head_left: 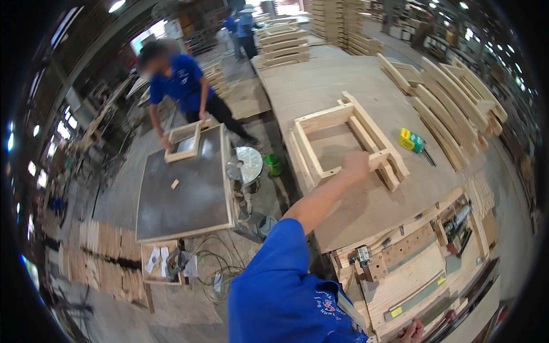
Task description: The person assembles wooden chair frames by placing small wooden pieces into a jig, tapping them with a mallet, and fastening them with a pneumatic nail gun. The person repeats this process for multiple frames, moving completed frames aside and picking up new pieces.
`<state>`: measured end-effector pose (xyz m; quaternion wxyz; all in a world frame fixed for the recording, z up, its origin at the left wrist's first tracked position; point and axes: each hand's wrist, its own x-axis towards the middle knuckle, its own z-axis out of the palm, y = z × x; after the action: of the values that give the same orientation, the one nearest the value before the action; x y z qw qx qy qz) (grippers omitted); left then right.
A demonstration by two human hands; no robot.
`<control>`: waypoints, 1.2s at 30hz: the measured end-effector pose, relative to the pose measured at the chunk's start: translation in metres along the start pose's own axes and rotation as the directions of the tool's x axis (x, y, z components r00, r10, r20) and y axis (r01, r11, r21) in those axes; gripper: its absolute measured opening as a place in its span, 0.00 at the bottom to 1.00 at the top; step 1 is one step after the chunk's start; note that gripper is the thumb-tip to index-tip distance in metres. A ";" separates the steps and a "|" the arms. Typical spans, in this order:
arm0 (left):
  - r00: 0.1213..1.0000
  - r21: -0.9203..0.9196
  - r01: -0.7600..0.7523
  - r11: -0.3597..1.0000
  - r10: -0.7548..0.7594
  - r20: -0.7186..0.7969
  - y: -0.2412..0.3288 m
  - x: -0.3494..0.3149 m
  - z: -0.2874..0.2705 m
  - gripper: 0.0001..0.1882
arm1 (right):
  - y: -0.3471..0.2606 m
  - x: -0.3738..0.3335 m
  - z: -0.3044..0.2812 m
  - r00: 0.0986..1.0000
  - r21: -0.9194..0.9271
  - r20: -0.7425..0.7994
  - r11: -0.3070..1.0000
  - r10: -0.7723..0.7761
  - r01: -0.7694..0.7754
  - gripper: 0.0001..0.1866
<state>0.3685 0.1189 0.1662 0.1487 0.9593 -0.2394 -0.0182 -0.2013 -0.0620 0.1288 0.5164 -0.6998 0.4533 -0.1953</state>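
Observation:
My left hand [357, 164] reaches across the plywood-topped table and is closed round the near rail of a pale wooden frame [325, 121]. The frame lies on the table, with a square opening and longer side pieces; its lower right corner has a doubled rail. Low at the edge of the view, my right hand [412, 330] shows only in part. Its fingers are curled beside the wooden jig bench [412, 268], and what they hold, if anything, is hidden.
A green and yellow container [410, 140] stands right of the frame. Curved wooden parts [443, 123] are stacked on the table's right side. On the left, a co-worker [182, 86] handles a small wooden frame [184, 142] on a dark-topped table [180, 197] beside a round disc [248, 164].

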 end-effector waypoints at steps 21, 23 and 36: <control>0.532 0.525 -0.529 0.666 0.743 -0.406 0.180 -0.141 0.042 0.27 | 0.191 -0.411 -0.112 0.168 0.278 -0.838 0.671 0.519 -0.687 0.22; 0.460 0.432 -0.696 0.573 0.819 -0.343 0.204 -0.176 0.057 0.27 | 0.233 -0.484 -0.123 -0.176 0.294 -0.919 0.314 0.353 -0.903 0.26; 0.057 -0.449 -0.892 0.045 0.998 -0.013 0.302 -0.347 0.122 0.12 | 0.252 -0.579 -0.093 0.110 0.090 -0.727 0.253 0.678 -0.963 0.24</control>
<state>-0.0887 -0.0077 0.1263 0.2456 0.4888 -0.8309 -0.1022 -0.6758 0.3572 0.0510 0.1803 -0.2822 0.9422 0.0139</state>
